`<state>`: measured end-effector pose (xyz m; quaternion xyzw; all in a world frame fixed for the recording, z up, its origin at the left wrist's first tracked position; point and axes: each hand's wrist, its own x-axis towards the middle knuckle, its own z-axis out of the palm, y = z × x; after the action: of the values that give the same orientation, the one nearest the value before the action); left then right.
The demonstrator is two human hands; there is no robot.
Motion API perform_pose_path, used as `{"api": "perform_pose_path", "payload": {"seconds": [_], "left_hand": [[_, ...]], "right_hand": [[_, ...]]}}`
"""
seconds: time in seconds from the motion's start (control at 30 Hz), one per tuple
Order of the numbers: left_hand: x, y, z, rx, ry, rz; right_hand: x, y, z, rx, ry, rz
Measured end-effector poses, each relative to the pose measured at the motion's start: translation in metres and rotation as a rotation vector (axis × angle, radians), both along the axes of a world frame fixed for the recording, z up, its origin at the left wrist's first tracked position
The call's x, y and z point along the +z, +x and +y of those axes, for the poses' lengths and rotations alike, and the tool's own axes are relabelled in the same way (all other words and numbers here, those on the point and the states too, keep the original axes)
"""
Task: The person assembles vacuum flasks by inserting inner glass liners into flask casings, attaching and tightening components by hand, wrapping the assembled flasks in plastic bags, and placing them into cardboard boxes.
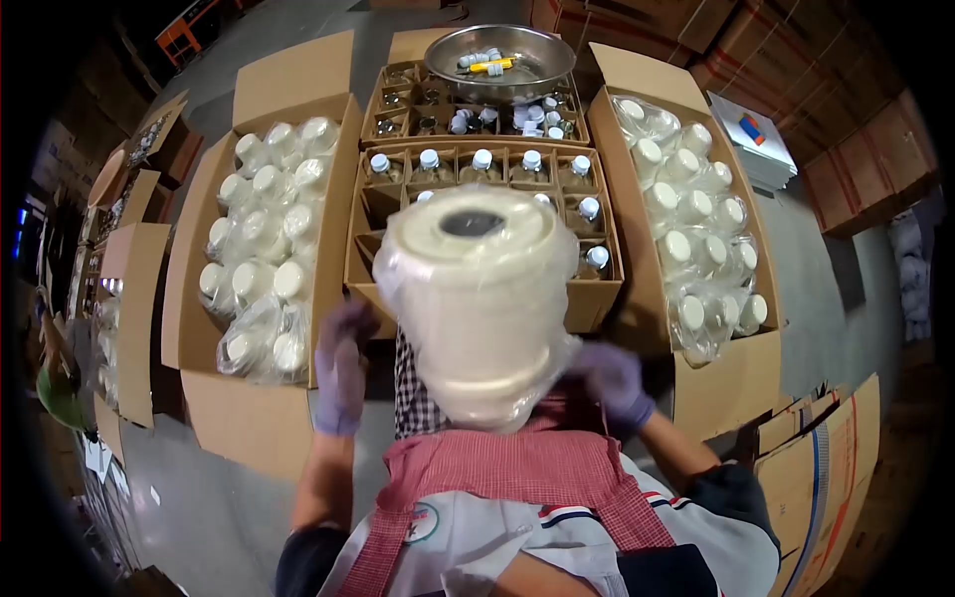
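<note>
Taking the large cream-coloured cylinder wrapped in clear crinkled plastic [477, 318] as the centre of the clock, it stands out nearest the camera, in front of the chest, with a dark round recess in its upper end. At 8 o'clock is the left hand [343, 373] in a thin lavender glove, apart from the cylinder; its fingers are blurred, and I cannot tell how wide they stand. At 4 o'clock is the right hand [612, 380], gloved alike, close beside the cylinder's lower edge; blur and plastic hide its fingertips, so whether they grip or merely touch the wrap cannot be told. At 6 o'clock lies the red checked cloth apron [502, 473] on the person's chest, with a black-and-white checked cloth [411, 403] at 7. At 12 o'clock, partly covered by the cylinder, a brown cardboard carton with dividers [595, 306] holds clear glass bottles with pale caps [481, 164]. Beyond it, also at 12, a round shiny metal basin [500, 93] containing a slim yellow object [491, 67] rests over a second divided brown carton [579, 127]. Between 9 and 10 o'clock, an open brown cardboard carton [345, 189] holds plastic-wrapped pieces with round cream tops [269, 181]; a similar open carton [764, 274] is at 2. Near 9, a person in green [60, 393] appears at the view's edge.
</note>
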<state>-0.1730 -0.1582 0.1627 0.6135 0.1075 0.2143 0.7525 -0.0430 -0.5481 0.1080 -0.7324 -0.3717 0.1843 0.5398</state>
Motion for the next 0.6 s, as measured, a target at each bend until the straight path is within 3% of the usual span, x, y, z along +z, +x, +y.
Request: {"api": "perform_pose_path", "payload": {"seconds": [0.03,0.1,0.17,0.23,0.3,0.33,0.37,0.4,0.47,0.53,0.57,0.6], "left_hand": [[-0.001,0.018,-0.006,-0.081,-0.140,-0.132],[0.009,0.039,-0.052,-0.193,-0.325,0.081],[-0.037,0.029,-0.089,-0.186,0.090,0.212],[-0.092,-0.006,-0.105,-0.271,0.158,0.082],[-0.108,-0.019,-0.119,-0.143,0.241,0.022],[-0.101,-0.012,-0.115,-0.207,0.174,0.125],[-0.090,0.000,-0.100,-0.255,0.121,0.226],[-0.100,0.010,-0.074,-0.318,0.003,0.201],[-0.105,0.033,-0.050,-0.392,-0.167,0.176],[-0.091,0.054,-0.061,-0.425,-0.179,0.210],[-0.083,0.062,-0.074,-0.451,-0.174,0.224],[-0.078,0.067,-0.088,-0.484,-0.167,0.234]], "right_hand": [[0.009,0.002,0.007,-0.091,0.086,0.183],[0.040,0.014,0.065,-0.335,0.332,0.584],[0.046,0.011,0.111,-0.458,0.494,0.835],[-0.012,-0.008,0.114,-0.369,0.421,0.764],[-0.084,-0.028,0.103,-0.310,0.391,0.715],[-0.118,-0.043,0.099,-0.330,0.457,1.009],[-0.094,-0.060,0.094,-0.374,0.482,1.025],[-0.030,-0.053,0.092,-0.298,0.319,0.880],[0.031,-0.038,0.071,-0.247,0.118,0.395],[0.063,-0.034,0.041,-0.262,-0.059,-0.294],[0.069,-0.029,0.029,-0.262,-0.052,-0.286],[0.074,-0.020,0.022,-0.313,-0.232,-0.629]]}}
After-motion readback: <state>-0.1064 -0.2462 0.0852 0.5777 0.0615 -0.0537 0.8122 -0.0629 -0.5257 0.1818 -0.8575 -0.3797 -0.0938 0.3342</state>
